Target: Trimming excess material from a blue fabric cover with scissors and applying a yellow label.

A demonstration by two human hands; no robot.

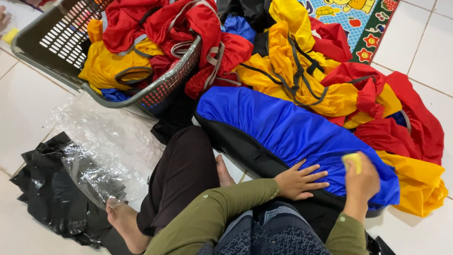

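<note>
A blue and black cloth bag (283, 130) lies across my lap and the floor. My left hand (299, 181) rests flat on its blue fabric near the black edge, fingers spread. My right hand (362, 182) is closed around a small yellow object (353, 161), held against the blue fabric just to the right of the left hand. What the yellow object is, I cannot tell.
A grey plastic laundry basket (61, 42) at the upper left holds red and yellow fabric items. A heap of red, yellow and blue bags (330, 80) lies behind. Clear plastic sheeting (108, 141) and black plastic (52, 189) lie on the white tile floor at left. A colourful mat (363, 23) is at the top.
</note>
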